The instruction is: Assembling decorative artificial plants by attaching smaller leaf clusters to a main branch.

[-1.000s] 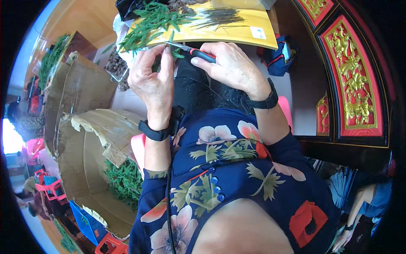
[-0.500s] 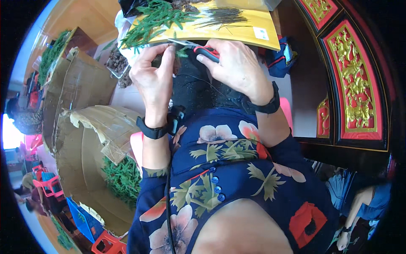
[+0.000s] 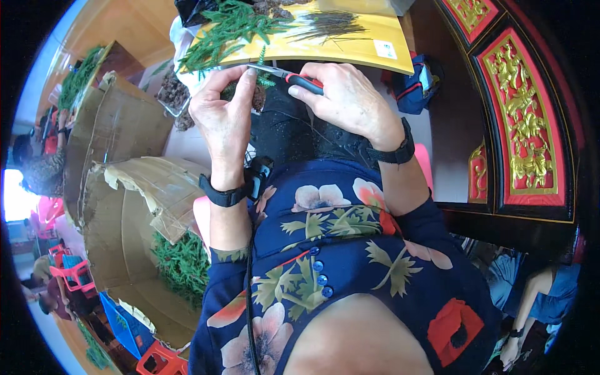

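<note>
My right hand (image 3: 350,97) is closed round pliers with red and black handles (image 3: 305,82). Their metal jaws point left and reach the fingertips of my left hand (image 3: 222,109). That hand pinches thumb to forefinger on what looks like a thin stem, with most of it hidden by the fingers. Beside the pinch shows a small green sprig (image 3: 265,81). Just beyond my hands, a yellow board (image 3: 381,31) carries a heap of green fern-like sprigs (image 3: 231,28) on its left and a pile of thin dark wires or stems (image 3: 331,25) on its right.
A torn cardboard box (image 3: 125,231) with green sprigs (image 3: 181,265) inside stands at my left. Brown clumps (image 3: 174,94) lie in a tray beyond it. Dark furniture with gilded carved panels (image 3: 525,125) rises at the right. Another person's arm (image 3: 531,300) shows at lower right.
The jaws have moved slightly lower and sit closer to my left fingertips. My left hand has shifted a little left, and more of the green sprig and a brown clump show beside it.
</note>
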`<state>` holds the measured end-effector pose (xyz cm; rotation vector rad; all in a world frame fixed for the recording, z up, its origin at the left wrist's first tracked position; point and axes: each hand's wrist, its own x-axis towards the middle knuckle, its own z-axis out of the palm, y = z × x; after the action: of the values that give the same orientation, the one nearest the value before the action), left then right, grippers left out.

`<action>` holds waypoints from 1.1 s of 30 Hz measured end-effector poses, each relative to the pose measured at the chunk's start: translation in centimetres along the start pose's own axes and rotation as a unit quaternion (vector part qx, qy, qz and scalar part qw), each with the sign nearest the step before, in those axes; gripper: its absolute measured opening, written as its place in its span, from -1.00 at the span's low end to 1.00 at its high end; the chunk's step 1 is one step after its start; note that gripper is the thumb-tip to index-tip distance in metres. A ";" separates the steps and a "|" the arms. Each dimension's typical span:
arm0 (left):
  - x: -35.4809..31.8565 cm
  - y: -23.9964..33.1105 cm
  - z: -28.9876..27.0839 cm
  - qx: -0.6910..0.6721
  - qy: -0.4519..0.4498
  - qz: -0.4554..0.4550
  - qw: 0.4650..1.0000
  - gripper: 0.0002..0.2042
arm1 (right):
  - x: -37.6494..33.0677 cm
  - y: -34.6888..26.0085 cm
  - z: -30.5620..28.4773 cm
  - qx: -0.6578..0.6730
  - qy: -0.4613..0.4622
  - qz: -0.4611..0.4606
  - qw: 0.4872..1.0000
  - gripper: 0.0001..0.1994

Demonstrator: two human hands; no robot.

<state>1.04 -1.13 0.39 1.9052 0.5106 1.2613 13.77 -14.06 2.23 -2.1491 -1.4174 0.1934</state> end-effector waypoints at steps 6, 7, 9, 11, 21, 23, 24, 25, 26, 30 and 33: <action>-0.1 0.2 0.0 0.004 -0.005 0.003 1.000 -0.90 | 0.0 0.1 0.3 0.000 0.016 -0.014 1.000 -0.70; -0.1 0.3 0.0 -0.007 -0.004 -0.009 1.000 -0.90 | 0.0 0.1 0.3 -0.001 0.021 -0.016 1.000 -0.71; -0.1 0.3 0.1 -0.031 0.001 -0.033 0.999 -0.90 | 0.1 0.2 0.5 -0.002 0.026 -0.019 0.999 -0.71; 0.0 -0.1 0.0 -0.086 -0.017 -0.088 0.992 -0.90 | 0.3 0.2 0.8 -0.004 0.047 -0.024 0.999 -0.73; 0.9 -1.0 -0.3 -0.272 -0.040 -0.293 0.916 -0.85 | 1.9 0.4 1.5 -0.086 0.147 -0.068 0.983 -0.79; 1.4 -2.5 -1.0 -0.288 -0.043 -0.307 0.906 -0.85 | 2.8 0.3 1.8 -0.138 0.178 -0.111 0.968 -0.78; 1.6 -3.5 -1.5 -0.303 -0.045 -0.322 0.896 -0.85 | 3.4 0.3 2.0 -0.164 0.193 -0.133 0.958 -0.77; 1.8 -4.3 -1.9 -0.317 -0.048 -0.337 0.885 -0.85 | 4.0 0.3 2.3 -0.167 0.193 -0.136 0.957 -0.77; 2.0 -4.5 -2.1 -0.320 -0.046 -0.334 0.886 -0.85 | 4.7 0.5 2.5 -0.189 0.207 -0.167 0.945 -0.78; 2.4 -5.4 -3.2 -0.313 -0.034 -0.321 0.894 -0.87 | 7.4 0.2 2.0 -0.261 0.235 -0.266 0.898 -0.80; 2.5 -6.2 -3.8 -0.333 -0.015 -0.315 0.889 -0.88 | 8.6 -1.0 0.7 -0.316 0.238 -0.333 0.856 -0.81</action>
<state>-0.72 5.87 -2.21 1.0483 0.5313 0.8160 16.38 -5.91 3.72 -1.7799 -1.9565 -1.1227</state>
